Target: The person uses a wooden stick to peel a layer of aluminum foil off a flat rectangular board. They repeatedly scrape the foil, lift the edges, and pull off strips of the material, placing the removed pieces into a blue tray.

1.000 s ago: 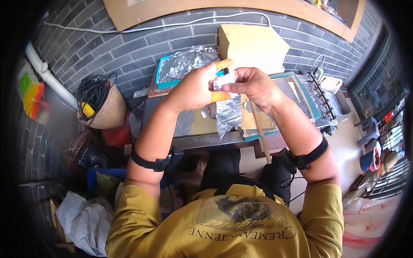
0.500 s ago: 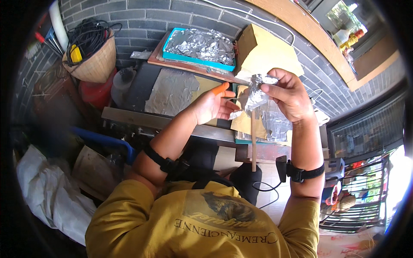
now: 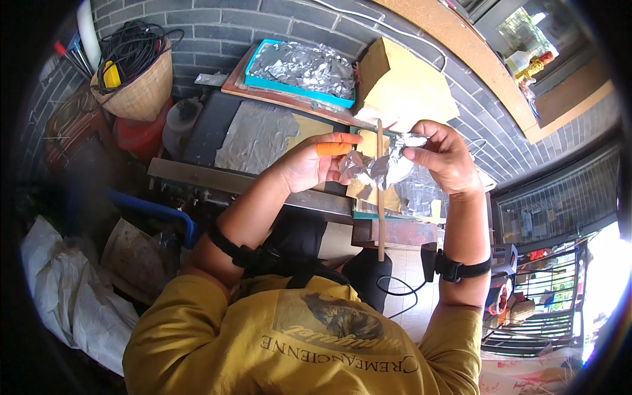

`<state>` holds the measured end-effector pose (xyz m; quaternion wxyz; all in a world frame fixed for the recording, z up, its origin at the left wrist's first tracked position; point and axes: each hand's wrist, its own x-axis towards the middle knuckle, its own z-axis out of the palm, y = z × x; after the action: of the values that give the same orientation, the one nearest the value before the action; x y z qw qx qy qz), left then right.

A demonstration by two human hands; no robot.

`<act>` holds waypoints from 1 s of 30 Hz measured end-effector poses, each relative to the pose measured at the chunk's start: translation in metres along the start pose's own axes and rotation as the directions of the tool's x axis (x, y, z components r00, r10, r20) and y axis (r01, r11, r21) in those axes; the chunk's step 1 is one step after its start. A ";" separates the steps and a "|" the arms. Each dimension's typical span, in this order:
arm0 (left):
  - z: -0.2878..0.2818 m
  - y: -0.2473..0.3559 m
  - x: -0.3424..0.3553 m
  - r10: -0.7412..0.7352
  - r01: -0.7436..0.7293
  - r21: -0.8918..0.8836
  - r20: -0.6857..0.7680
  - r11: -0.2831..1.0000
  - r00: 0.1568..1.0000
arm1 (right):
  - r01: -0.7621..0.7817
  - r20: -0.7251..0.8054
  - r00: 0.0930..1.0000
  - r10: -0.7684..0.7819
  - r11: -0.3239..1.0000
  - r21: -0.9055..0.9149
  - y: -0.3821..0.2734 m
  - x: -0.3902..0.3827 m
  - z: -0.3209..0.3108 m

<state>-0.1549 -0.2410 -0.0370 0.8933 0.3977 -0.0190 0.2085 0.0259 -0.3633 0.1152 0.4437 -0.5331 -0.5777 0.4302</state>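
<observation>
A crumpled piece of silver foil (image 3: pixel 395 166) is held up between my hands, above the bench. My right hand (image 3: pixel 446 158) pinches its upper right corner between thumb and fingers. At the foil's left end is my left hand (image 3: pixel 317 159), with orange covers on its fingers; these fingers close on the edge, partly hidden by the foil. Behind the foil a thin wooden stick (image 3: pixel 381 227) runs up and down. Beneath it lie tan paper and more flat foil (image 3: pixel 421 192) over a teal tray (image 3: pixel 368 214).
Farther back, a teal box (image 3: pixel 296 95) full of crumpled foil rests on a board beside a yellow paper block (image 3: pixel 401 76). A grey sheet (image 3: pixel 253 138) lies on the dark bench top. A basket of black cable (image 3: pixel 141 85) and a red bucket (image 3: pixel 141 133) stand left.
My left hand has gone from open fingers beside the foil to gripping its left end. The foil now spreads wider between both hands, and more of the stick shows above it.
</observation>
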 end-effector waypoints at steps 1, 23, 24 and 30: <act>0.001 0.002 -0.002 0.001 -0.001 -0.018 -0.018 1.000 1.000 | -0.003 -0.016 1.000 0.003 1.000 -0.006 0.001 -0.001 0.000; 0.026 -0.007 0.009 -0.007 -0.029 0.181 0.198 0.983 0.980 | 0.023 0.041 0.999 -0.030 0.988 0.153 0.001 -0.017 -0.014; 0.026 -0.007 0.008 0.042 -0.083 0.265 0.155 0.961 0.987 | 0.024 0.029 0.999 -0.029 0.988 0.154 0.004 -0.017 -0.016; 0.019 0.008 -0.001 0.121 -0.124 0.116 0.033 0.985 0.992 | -0.017 -0.033 0.999 0.019 0.997 0.076 0.004 -0.012 -0.005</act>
<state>-0.1565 -0.2505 -0.0191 0.8534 0.4506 -0.0424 0.2585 0.0319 -0.3751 0.1121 0.4694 -0.5283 -0.5487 0.4467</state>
